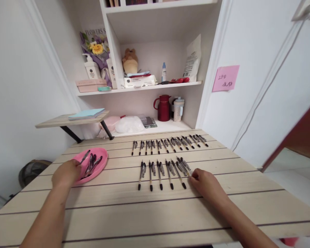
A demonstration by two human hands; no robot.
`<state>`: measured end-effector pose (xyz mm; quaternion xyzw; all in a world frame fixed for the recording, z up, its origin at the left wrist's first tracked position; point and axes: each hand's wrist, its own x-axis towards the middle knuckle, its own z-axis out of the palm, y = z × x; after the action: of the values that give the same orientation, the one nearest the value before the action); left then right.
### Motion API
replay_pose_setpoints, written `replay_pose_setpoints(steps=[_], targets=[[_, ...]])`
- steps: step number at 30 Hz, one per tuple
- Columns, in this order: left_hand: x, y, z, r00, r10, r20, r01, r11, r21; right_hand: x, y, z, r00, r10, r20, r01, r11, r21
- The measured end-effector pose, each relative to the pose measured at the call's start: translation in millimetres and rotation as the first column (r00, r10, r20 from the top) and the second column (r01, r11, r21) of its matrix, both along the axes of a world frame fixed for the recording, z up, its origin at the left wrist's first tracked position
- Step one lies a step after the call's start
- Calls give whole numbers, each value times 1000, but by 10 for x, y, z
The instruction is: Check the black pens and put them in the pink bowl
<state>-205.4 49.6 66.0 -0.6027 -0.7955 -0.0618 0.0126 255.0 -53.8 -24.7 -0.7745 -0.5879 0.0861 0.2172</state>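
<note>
Two rows of black pens lie on the wooden table [144, 210]: a far row [170, 144] and a near row [161, 171]. My right hand [205, 184] rests at the right end of the near row, its fingertips pinched on the last pen [185, 166] there. A pink oval dish [101, 164] at the left holds several more pens. My left hand [65, 173] lies over the dish's near edge with its fingers curled, touching the pens inside; whether it grips one is hidden.
White shelves behind the table hold a red jug [163, 107], a cup, bottles, a plush toy and boxes. A small raised wooden shelf [67, 120] with a blue notebook stands at the back left. A pink sticky note [225, 78] is on the right wall.
</note>
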Motion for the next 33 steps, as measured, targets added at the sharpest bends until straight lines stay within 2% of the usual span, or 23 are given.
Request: replay_pose_setpoints(steps=[3, 5, 6, 7, 8, 9, 10, 11, 12, 13, 15, 16, 18, 20, 22, 24, 26, 28, 33], targets=[[27, 42, -53, 1000, 12, 9, -12, 1000, 14, 64, -24, 19, 996, 3, -88, 1, 999, 42], [202, 21, -41, 1000, -15, 25, 11, 990, 140, 68, -60, 41, 985, 10, -174, 7, 995, 95], [352, -22, -31, 997, -61, 55, 48, 976, 213, 45, -82, 52, 973, 25, -230, 4, 992, 125], [544, -92, -28, 978, -180, 103, 142, 942, 304, 1, -106, 61, 954, 47, -296, -2, 988, 152], [773, -188, -35, 932, -294, 211, 212, 916, 342, -66, -132, 69, 924, 80, -374, -14, 984, 175], [1028, -306, -59, 832, -402, 383, 270, 896, 352, -155, -158, 75, 882, 121, -455, -34, 980, 195], [1296, -438, -99, 672, -460, 580, 322, 887, 330, -263, -186, 79, 831, 164, -531, -57, 975, 213], [1562, -575, -155, 453, -443, 774, 412, 874, 259, -384, -216, 83, 777, 210, -594, -87, 969, 229], [1812, -706, -223, 243, -343, 907, 479, 856, 195, -508, -245, 88, 735, 250, -630, -117, 962, 245], [2033, -822, -296, 74, -210, 975, 528, 838, 140, -625, -274, 96, 710, 280, -646, -144, 956, 255], [2365, -982, -434, -164, 11, 986, 553, 829, 83, -794, -323, 126, 696, 328, -639, -199, 943, 267], [2471, -1023, -488, -257, 74, 964, 524, 849, 74, -827, -336, 149, 698, 351, -624, -230, 935, 270], [2583, -1043, -554, -352, 140, 926, 463, 885, 42, -767, -325, 203, 717, 391, -577, -286, 920, 268], [2605, -1018, -574, -351, 178, 919, 451, 892, 0, -561, -253, 248, 791, 369, -489, -278, 927, 251], [2591, -991, -582, -299, 202, 933, 493, 869, -30, -289, -127, 258, 923, 211, -321, -138, 962, 236], [2582, -981, -609, -241, 185, 953, 542, 840, -26, -55, 23, 218, 993, 19, -117, 4, 982, 190], [2587, -987, -666, -179, 134, 975, 582, 813, -5, 78, 162, 139, 999, -47, 16, 45, 988, 146], [2602, -998, -734, -117, 62, 991, 610, 792, 23, 111, 265, 47, 996, -37, 77, 28, 993, 114], [2612, -1018, -802, -2, -64, 998, 687, 725, 48, 106, 313, -90, 997, -24, 71, 18, 996, 87]])
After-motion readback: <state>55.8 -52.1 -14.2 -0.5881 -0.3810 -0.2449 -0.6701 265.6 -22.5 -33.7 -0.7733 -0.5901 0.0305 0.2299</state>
